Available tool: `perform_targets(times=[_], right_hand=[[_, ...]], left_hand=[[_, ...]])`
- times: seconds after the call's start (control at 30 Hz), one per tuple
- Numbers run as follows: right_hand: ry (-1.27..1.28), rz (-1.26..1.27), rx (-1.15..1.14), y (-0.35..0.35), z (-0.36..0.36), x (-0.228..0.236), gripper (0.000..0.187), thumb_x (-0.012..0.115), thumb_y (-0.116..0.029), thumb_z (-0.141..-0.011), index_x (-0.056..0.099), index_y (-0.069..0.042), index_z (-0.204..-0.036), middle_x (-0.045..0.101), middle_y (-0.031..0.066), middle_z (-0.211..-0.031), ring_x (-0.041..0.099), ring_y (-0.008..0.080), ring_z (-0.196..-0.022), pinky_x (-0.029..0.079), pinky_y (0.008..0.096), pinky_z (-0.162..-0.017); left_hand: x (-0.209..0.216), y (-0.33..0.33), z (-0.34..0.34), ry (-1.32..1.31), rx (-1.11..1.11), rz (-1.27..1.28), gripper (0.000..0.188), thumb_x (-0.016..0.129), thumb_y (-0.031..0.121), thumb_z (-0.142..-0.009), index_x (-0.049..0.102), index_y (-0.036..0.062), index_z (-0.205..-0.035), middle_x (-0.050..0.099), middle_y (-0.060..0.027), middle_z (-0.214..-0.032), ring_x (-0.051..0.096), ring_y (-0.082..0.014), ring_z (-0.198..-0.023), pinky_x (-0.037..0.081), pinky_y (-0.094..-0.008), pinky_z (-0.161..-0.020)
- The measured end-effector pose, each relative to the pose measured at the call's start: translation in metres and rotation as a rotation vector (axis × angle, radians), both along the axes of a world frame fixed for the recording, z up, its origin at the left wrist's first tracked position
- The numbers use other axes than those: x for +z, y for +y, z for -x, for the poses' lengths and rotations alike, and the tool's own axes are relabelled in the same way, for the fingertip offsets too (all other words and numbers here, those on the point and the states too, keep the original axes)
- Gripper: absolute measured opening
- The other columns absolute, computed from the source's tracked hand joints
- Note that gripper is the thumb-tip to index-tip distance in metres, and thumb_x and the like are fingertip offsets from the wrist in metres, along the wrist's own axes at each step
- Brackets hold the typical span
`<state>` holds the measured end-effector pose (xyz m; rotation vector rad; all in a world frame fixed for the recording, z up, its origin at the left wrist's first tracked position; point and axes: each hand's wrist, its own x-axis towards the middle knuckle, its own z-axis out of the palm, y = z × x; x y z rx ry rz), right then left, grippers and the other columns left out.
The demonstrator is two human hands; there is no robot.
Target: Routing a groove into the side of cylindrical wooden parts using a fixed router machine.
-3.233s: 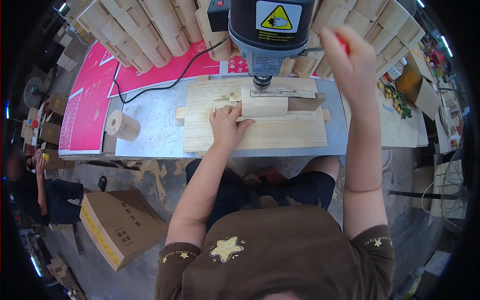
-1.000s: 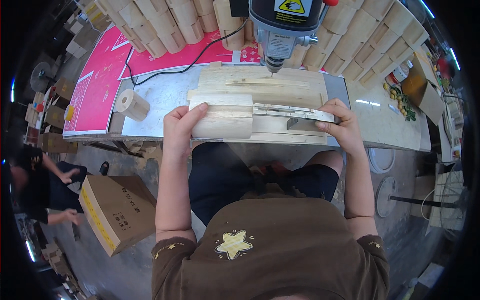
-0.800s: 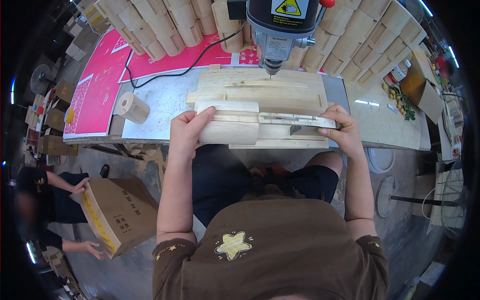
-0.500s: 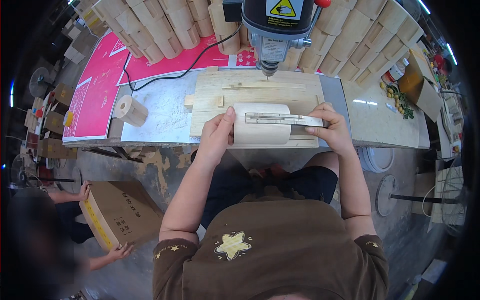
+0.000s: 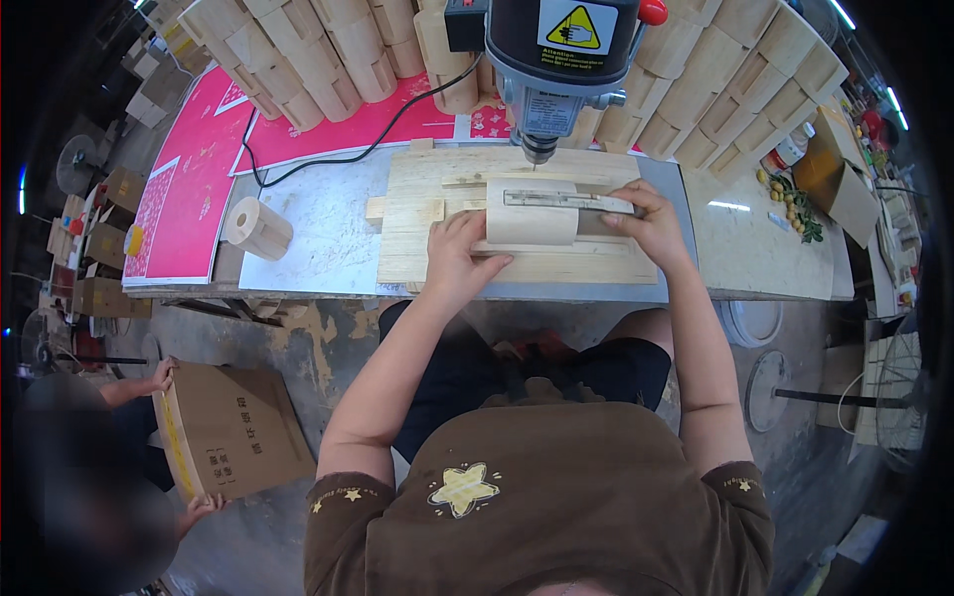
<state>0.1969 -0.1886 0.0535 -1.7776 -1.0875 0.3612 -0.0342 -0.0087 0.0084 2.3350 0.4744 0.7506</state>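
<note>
One bored wooden cylinder [image 5: 258,228] sits left of the wooden board [image 5: 417,256]; there, your left hand [image 5: 462,256], open with thumb spread, touches the rounded wooden workpiece [image 5: 532,226], whose flat bar [image 5: 596,203] is gripped by your right hand [image 5: 649,219].

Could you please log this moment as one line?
left hand: at left end of wooden cylinder; right hand: gripping right end of slotted strip; wooden board: beneath cylinder; drill press: above board
</note>
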Motion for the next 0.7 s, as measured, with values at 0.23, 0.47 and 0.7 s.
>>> perform_targets(times=[0.23, 0.47, 0.7], right_hand=[[-0.043, -0.07, -0.019, 0.04, 0.001, -0.002, 0.029, 0.074, -0.004, -0.068, 0.064, 0.001, -0.095, 0.056, 0.0046, -0.092, 0.054, 0.0162, -0.085, 0.043, 0.0255, -0.074], [-0.193, 0.043, 0.165, 0.037, -0.012, 0.022, 0.039, 0.07, -0.015, -0.076, 0.057, -0.002, -0.11, 0.056, 0.0079, -0.098, 0.054, 0.0195, -0.096, 0.043, 0.0283, -0.084], [-0.144, -0.267, -0.014, 0.066, -0.06, 0.171, 0.045, 0.054, -0.034, -0.088, 0.05, -0.005, -0.121, 0.059, 0.0089, -0.103, 0.056, 0.0138, -0.084, 0.046, 0.0309, -0.072]], left_hand=[[-0.009, 0.032, -0.014, 0.066, 0.149, -0.158, 0.059, 0.078, 0.03, -0.06, 0.059, 0.0155, -0.114, 0.058, -0.0021, -0.093, 0.045, -0.0236, -0.102, 0.023, -0.0448, -0.095], [-0.008, 0.041, -0.011, 0.118, 0.108, -0.153, 0.053, 0.076, 0.029, -0.062, 0.061, 0.0168, -0.111, 0.054, 0.0007, -0.079, 0.047, -0.0198, -0.087, 0.026, -0.0398, -0.087], [-0.003, 0.04, -0.01, 0.08, 0.099, -0.202, 0.04, 0.076, 0.028, -0.062, 0.063, 0.0121, -0.095, 0.053, -0.0002, -0.076, 0.049, -0.0202, -0.08, 0.029, -0.0352, -0.079]])
